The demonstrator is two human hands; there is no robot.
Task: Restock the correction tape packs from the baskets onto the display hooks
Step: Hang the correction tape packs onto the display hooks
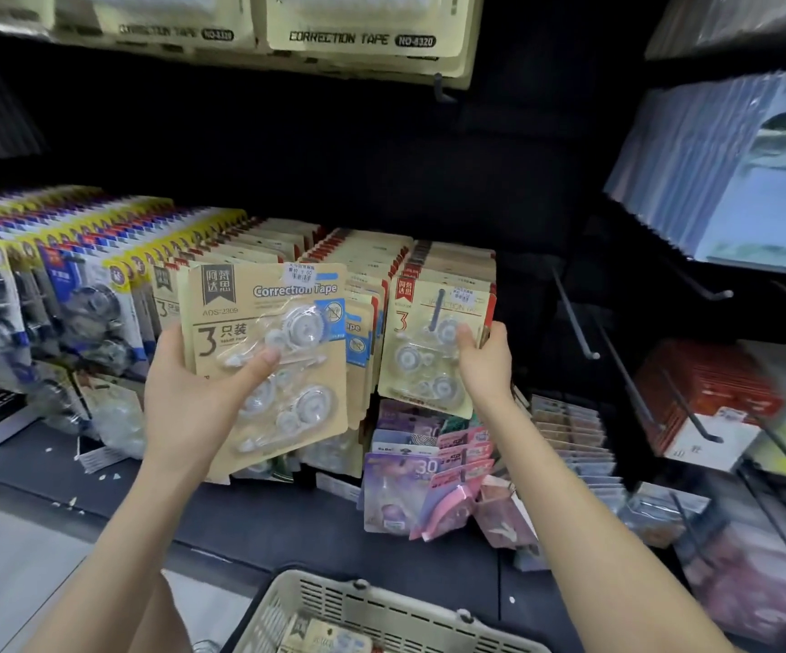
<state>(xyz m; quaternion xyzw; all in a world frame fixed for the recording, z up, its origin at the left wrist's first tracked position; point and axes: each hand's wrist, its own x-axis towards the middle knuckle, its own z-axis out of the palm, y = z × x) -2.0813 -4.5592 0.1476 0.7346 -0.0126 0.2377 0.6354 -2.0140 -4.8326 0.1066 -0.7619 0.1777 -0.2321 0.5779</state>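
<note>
My left hand [193,393] grips a kraft-card correction tape pack [268,360] marked "3", thumb across its clear blister, and holds it in front of the hanging rows. My right hand [483,358] pinches the front pack [421,341] of the right-hand row, thumb on its face and fingers behind its right edge. That pack hangs on a dark display hook [437,309] whose tip pokes through its top. Several rows of similar kraft packs [358,266] hang behind. A beige slotted basket [381,610] sits at the bottom with more packs inside.
Blue and yellow packs [84,294] fill the hooks at left. Pale correction tape cards [358,35] hang overhead. Purple and pink packs [428,478] hang below the kraft rows. Bare hooks [574,318] jut out at right, beside stacked notebooks [730,181] and red packs [706,393].
</note>
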